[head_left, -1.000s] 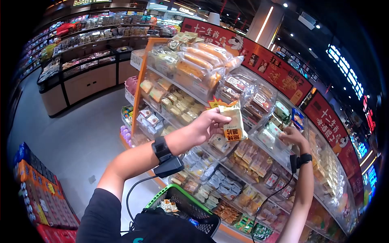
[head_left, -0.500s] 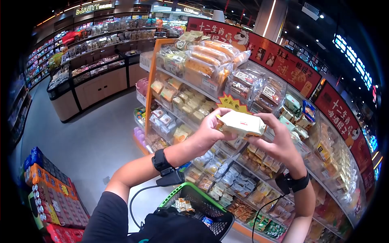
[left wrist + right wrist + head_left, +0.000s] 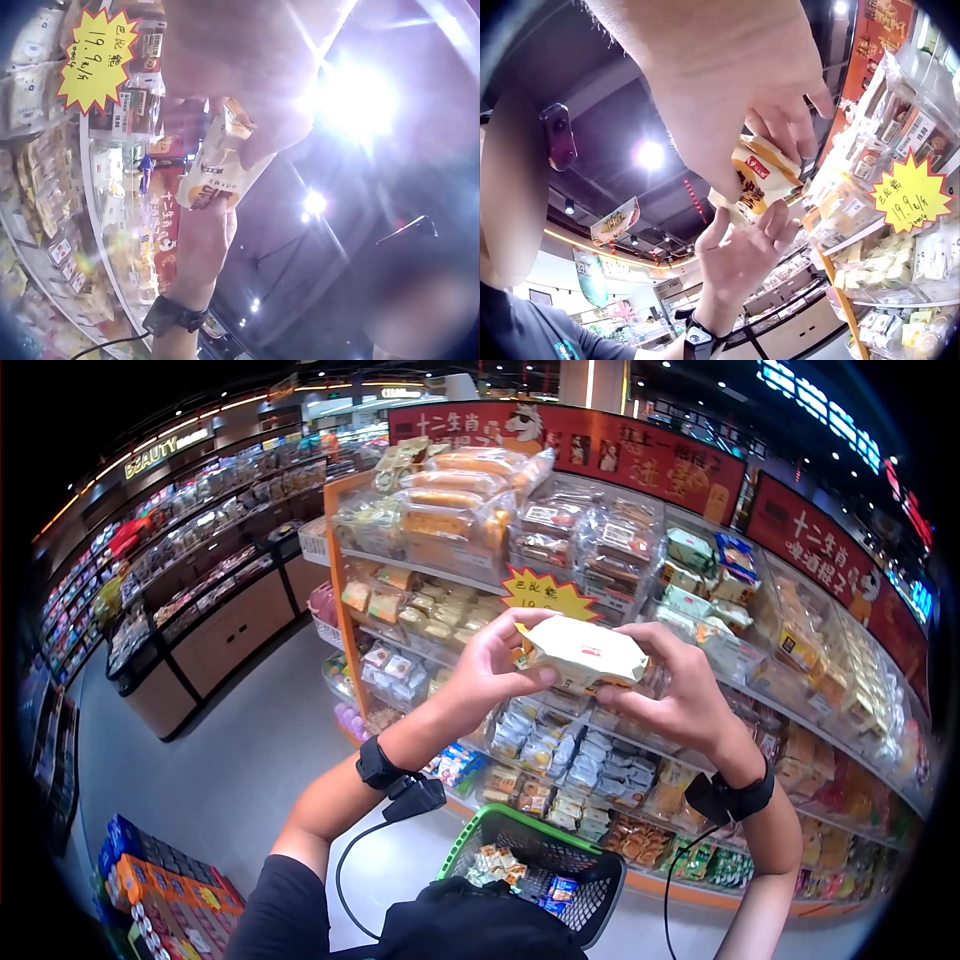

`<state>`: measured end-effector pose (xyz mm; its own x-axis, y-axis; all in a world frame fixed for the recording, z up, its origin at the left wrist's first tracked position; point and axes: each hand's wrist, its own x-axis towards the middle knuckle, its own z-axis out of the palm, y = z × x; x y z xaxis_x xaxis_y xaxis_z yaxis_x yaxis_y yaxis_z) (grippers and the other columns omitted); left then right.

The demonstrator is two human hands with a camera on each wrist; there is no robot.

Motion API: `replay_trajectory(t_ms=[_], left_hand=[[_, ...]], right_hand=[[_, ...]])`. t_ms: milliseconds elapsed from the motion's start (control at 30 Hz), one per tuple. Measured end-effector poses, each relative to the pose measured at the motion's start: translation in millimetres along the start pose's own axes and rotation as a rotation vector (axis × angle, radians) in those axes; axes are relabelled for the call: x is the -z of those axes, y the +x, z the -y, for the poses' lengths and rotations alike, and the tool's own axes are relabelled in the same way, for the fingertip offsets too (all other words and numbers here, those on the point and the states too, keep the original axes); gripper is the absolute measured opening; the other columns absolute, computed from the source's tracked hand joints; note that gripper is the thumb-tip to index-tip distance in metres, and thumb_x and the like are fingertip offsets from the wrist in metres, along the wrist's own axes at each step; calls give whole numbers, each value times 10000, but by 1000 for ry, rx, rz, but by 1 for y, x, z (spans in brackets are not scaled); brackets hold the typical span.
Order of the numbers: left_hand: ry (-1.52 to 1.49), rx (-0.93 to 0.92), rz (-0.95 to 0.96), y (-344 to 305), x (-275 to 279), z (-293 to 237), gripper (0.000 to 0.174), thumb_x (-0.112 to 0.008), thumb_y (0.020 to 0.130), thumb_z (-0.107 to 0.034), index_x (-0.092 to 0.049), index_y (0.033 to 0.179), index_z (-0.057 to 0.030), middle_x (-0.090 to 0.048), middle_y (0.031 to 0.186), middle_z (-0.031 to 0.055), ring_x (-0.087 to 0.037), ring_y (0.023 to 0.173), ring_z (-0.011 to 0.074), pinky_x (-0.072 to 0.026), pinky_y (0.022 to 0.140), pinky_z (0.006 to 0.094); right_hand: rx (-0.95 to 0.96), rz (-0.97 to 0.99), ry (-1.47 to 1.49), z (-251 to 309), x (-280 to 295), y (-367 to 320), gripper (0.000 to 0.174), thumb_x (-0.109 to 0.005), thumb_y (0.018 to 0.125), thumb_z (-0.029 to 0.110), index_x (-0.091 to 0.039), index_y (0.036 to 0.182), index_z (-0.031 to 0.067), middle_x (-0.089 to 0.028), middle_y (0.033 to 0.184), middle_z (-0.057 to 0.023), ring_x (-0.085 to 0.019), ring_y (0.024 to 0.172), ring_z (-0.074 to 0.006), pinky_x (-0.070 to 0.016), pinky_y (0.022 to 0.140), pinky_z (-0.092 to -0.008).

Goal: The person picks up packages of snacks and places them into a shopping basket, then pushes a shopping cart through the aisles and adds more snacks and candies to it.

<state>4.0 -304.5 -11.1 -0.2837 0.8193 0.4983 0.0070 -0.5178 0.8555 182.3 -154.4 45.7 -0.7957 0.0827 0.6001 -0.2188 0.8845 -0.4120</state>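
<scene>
Both hands hold a cream-coloured snack packet (image 3: 588,653) with a small red logo, raised in front of the shelves. My left hand (image 3: 497,668) pinches one end, thumb below and fingers behind. My right hand (image 3: 682,685) grips the other end. Orange-and-dark lettering shows on the packet (image 3: 757,180) in the right wrist view, where the left hand (image 3: 741,251) comes up from below. The left wrist view has the packet (image 3: 219,169) between the blurred left hand (image 3: 240,52) and the right hand (image 3: 201,238).
A tiered shelf of wrapped breads (image 3: 455,490) and snacks stands right ahead, with a yellow starburst price sign (image 3: 545,592) behind the packet. Below my hands is a black basket with a green rim (image 3: 478,835), holding cream packets (image 3: 497,867) and blue packets (image 3: 560,895). Stacked goods (image 3: 165,890) stand at lower left.
A second ago my left hand alone held the packet upright while the right hand was at the shelf. The right hand then took its other end, and the packet now lies sideways. The head view has turned.
</scene>
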Motion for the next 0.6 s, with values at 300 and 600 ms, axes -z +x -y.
replay_trajectory(t_ms=[300, 600], left_hand=[[159, 422, 103, -31, 5, 153, 510, -668, 818, -52, -443, 1275, -19, -550, 1190, 68, -530, 1098, 134, -429, 937, 296], [219, 1367, 155, -254, 28, 438, 358, -599, 883, -156, -502, 1183, 15, -618, 979, 65, -599, 852, 147, -476, 755, 276]], right_hand=[[-672, -18, 399, -96, -90, -133, 539, -753, 756, 292, -539, 1130, -31, -632, 1032, -146, -618, 903, -216, -492, 785, -323], [-1473, -371, 1295, -172, -408, -439, 514, -688, 837, 233, -484, 1235, -22, -603, 1066, -65, -561, 953, -126, -447, 841, -268]])
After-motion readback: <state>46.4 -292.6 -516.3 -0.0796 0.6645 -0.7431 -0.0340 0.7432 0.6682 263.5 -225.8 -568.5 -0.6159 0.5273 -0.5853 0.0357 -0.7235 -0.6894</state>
